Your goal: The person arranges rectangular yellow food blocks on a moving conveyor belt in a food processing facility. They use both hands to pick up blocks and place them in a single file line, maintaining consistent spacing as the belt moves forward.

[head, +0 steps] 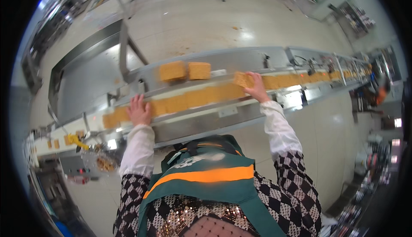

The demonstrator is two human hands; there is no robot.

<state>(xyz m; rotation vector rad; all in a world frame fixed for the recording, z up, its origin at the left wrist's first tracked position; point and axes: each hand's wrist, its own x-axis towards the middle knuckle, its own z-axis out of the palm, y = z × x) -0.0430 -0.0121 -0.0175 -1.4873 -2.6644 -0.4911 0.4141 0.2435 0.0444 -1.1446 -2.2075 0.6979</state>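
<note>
A row of square, golden-brown, biscuit-like food pieces (199, 97) runs along a narrow conveyor (190, 110) in front of me. My left hand (139, 112) lies palm down over the row's left part, fingers apart, holding nothing. Whether it presses on the pieces is hard to tell. My right hand (256, 89) grips a golden-brown piece (243, 80) between thumb and fingers at the row's far side; it may be more than one. On the steel ledge behind the belt stand two stacks of such pieces, a left stack (172, 71) and a right stack (199, 71).
The belt's steel side rail (183, 129) lies between me and the row. A metal-framed tray (90, 66) adjoins at the back left. Farther left are a yellow part (77, 141) over the belt and a clear bag of pieces (105, 164). A person (381, 92) is at the far right.
</note>
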